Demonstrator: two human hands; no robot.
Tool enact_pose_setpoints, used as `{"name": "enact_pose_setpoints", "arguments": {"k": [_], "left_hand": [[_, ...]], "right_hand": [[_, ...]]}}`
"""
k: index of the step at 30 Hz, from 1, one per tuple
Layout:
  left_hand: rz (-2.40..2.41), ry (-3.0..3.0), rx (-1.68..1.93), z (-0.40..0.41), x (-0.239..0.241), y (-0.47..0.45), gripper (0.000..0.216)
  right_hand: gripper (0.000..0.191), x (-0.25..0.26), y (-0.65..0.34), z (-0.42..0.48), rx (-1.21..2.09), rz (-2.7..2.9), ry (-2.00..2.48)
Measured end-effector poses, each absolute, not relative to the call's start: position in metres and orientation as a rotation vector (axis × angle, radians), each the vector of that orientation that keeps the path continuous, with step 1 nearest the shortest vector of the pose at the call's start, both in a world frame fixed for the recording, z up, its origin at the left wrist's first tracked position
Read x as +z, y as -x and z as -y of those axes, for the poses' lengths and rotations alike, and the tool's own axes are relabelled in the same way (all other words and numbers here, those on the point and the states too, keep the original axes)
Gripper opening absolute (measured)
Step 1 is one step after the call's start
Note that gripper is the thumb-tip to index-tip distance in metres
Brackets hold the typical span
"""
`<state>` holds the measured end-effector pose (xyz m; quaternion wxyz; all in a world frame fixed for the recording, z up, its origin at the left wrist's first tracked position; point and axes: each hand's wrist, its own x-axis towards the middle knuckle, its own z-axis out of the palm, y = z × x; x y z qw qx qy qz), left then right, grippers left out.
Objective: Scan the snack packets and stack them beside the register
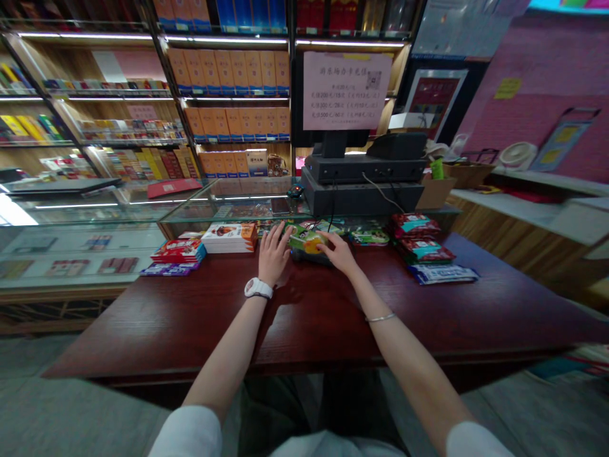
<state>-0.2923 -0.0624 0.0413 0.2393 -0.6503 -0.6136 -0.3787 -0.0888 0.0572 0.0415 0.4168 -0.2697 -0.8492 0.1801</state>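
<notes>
A green and yellow snack packet (pixel 303 237) lies between my hands at the back of the dark red table. At its right end, the fingers and thumb of my right hand (pixel 339 252) close on the packet. My left hand (pixel 275 252), with a white watch at the wrist, is by the packet's left end. Its fingers are stretched out, and I cannot tell whether the thumb touches the packet. Partly under the packet sits a dark object (pixel 311 256), mostly hidden. More green packets (pixel 368 235) lie just right of my right hand.
White and orange boxes (pixel 230 237) and red boxes (pixel 178 250) on purple packets stand left on the table (pixel 200 324). Red-brown packets (pixel 423 247) pile up right, with a blue-white packet (pixel 445 274) in front. Behind are a glass case (pixel 190 209) and a cash register (pixel 364 190).
</notes>
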Motion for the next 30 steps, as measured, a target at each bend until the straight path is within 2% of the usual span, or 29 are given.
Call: {"name": "enact_pose_setpoints", "arguments": {"k": [12, 14, 17, 19, 26, 30], "left_hand": [[1.707, 1.803, -1.021, 0.062, 0.042, 0.297, 0.057], [1.724, 1.781, -1.048, 0.062, 0.042, 0.296, 0.056], [1.746, 1.755, -1.088, 0.061, 0.041, 0.295, 0.054], [1.757, 1.75, -1.106, 0.061, 0.04, 0.295, 0.051], [1.777, 1.748, -1.162, 0.059, 0.041, 0.293, 0.046], [1.78, 1.835, -1.1, 0.058, 0.043, 0.283, 0.039]], "right_hand": [[0.045, 0.041, 0.087, -0.058, 0.405, 2.13, 0.652], [0.053, 0.039, 0.088, -0.056, 0.31, 2.141, 0.652], [0.078, 0.034, 0.091, -0.05, 0.172, 2.2, 0.68], [0.084, 0.031, 0.094, -0.047, 0.112, 2.212, 0.694], [0.052, 0.03, 0.094, -0.039, -0.066, 2.185, 0.781], [0.044, 0.03, 0.077, -0.041, -0.145, 2.18, 0.809]]}}
